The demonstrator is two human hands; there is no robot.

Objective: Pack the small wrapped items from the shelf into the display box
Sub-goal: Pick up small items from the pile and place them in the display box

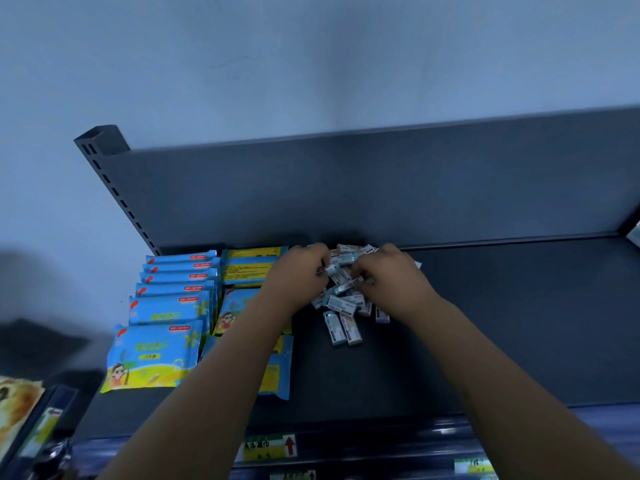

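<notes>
Both hands work a pile of items point(343, 303) on the shelf point(485, 323): the left hand point(301, 275) curls its fingers round one item, and the right hand point(393, 277) curls over several more, with the rest loose between and just below the fingertips. This appears to be the gathering step, early in the task. No box shows, so the next move calls for a firm handful and a carry to it.
</notes>
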